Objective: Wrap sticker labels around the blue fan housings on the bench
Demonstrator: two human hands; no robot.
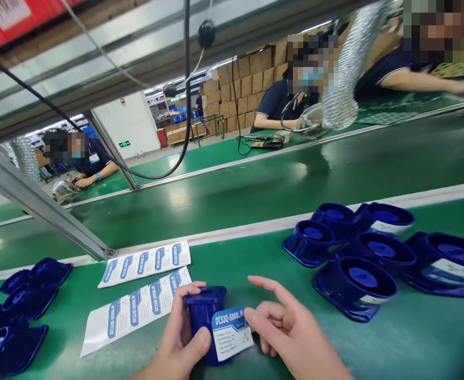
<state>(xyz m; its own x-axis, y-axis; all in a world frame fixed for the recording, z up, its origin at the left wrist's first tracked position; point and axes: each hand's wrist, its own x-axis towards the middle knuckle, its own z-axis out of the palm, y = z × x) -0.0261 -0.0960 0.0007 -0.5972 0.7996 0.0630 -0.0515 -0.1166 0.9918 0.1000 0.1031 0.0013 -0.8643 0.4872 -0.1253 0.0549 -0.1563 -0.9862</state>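
Observation:
My left hand (185, 338) is wrapped round a dark blue plastic housing (201, 316), its flanged end up. A white and blue label (232, 338) printed "DC52Q-5000L/H" lies against the housing's right side, its right part standing off the curved wall. My right hand (283, 327) pinches the label's right edge, thumb in front, index finger stretched out; the fingers behind are partly hidden. Left of the housing lie two label sheets, a near sheet (93, 330) with a bare patch at its left end and a far sheet (151, 264).
Several blue housings (364, 279) stand at the right, some labelled. More blue housings (30, 301) are at the left. Beyond a pale rail runs a green conveyor belt (232, 195). A metal post (50, 206) rises at the left; a black cable (186, 105) hangs overhead. Co-workers sit opposite.

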